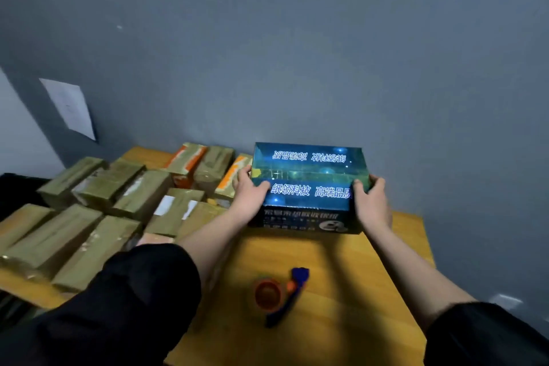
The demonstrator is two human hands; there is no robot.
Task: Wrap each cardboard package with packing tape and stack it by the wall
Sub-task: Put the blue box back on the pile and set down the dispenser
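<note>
Head view: both hands clamp the blue box at the wall, centre right of the frame.

Left hand (251,190) grips the box's left end, right hand (371,202) the right end, thumbs curled over its top face, and the blue printed box (306,184) sits pressed between them, at or just above the worktop (341,261), close to the grey wall (326,53). Whether it touches the wood, I cannot tell. Looks like the stacking step. Left of it, tape-wrapped packages (98,211) crowd the frame's left. Tape dispenser (282,294) lies untouched, lower centre. Next move, I'd say: seat the box squarely, let go, fetch another package.
</note>
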